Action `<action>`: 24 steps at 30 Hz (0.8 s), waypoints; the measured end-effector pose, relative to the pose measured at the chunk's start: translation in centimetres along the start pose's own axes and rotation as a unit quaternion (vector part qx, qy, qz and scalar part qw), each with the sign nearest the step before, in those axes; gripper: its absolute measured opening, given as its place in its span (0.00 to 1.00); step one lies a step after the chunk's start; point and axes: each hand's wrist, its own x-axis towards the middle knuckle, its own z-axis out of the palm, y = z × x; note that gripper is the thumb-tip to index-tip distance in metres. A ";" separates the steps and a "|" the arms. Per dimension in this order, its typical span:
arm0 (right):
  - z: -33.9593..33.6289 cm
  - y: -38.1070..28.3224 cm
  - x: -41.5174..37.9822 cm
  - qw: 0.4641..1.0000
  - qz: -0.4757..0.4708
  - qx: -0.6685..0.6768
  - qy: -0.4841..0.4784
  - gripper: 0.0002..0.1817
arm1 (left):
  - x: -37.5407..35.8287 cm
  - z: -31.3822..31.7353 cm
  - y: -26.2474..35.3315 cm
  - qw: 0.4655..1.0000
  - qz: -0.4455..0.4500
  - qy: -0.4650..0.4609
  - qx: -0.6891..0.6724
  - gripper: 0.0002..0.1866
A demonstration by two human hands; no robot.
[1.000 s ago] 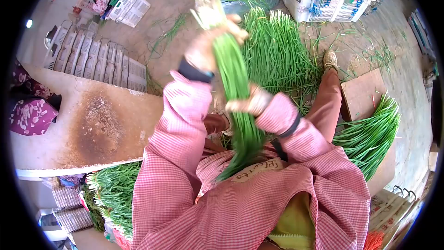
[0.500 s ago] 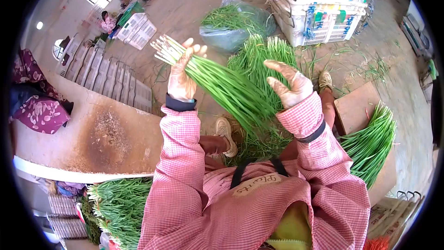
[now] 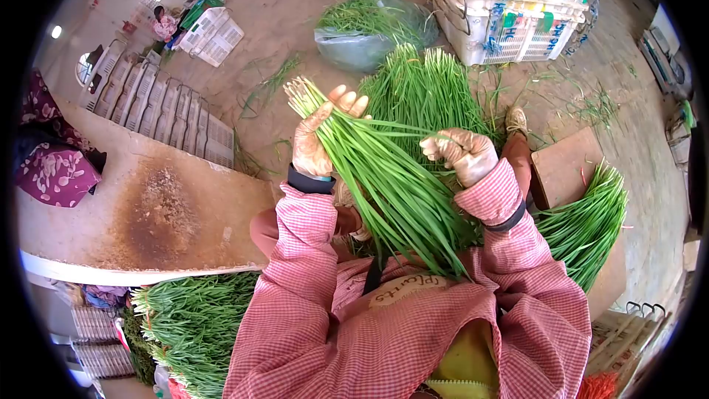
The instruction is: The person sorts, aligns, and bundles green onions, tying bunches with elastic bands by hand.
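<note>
My left hand (image 3: 313, 142), in a thin stained glove, is closed around a bunch of green chives (image 3: 395, 192) near its pale cut ends. The long leaves slant down to the right, toward my lap. With the fingers of my right hand (image 3: 467, 157), gloved as well, I pinch a few chive leaves (image 3: 402, 129) that stretch out sideways from the bunch. Just beyond my hands, a larger heap of chives (image 3: 432, 89) lies on the floor between my feet.
A clear plastic bag (image 3: 354, 48) of loose greens sits ahead, beside stacked white crates (image 3: 509, 26). At right, tied chives (image 3: 587, 225) rest on a board (image 3: 569, 166). A stained ledge (image 3: 214, 229) is at left, with more chives (image 3: 196, 325) below it. A person (image 3: 164, 26) is far off.
The bunch in my left hand has come nearer and swung lower toward my lap. My right hand, open before, has closed on a few leaves.
</note>
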 end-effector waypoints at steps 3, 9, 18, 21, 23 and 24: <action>-0.7 -1.3 0.2 0.996 0.088 0.006 0.012 0.11 | -0.3 -0.8 -0.9 0.999 -0.031 -0.010 -0.020 0.17; -2.7 -1.3 2.7 0.996 0.004 -0.076 0.048 0.10 | -0.8 -1.9 -2.8 0.992 -0.121 0.007 0.019 0.20; -3.6 -3.5 7.2 0.979 0.105 -0.162 -0.065 0.12 | -1.9 -2.4 -4.8 0.972 -0.188 -0.029 0.141 0.23; -2.3 -4.1 7.4 0.965 0.151 -0.202 -0.066 0.08 | -1.8 -2.5 -5.5 0.970 -0.137 0.024 0.199 0.17; -3.6 -1.9 8.7 0.973 0.157 -0.164 -0.051 0.08 | -1.4 -2.1 -5.9 0.979 -0.133 0.042 0.150 0.11; -4.4 -1.4 9.2 0.965 0.199 -0.168 0.039 0.08 | -1.3 -2.3 -5.7 0.983 -0.133 0.052 0.117 0.10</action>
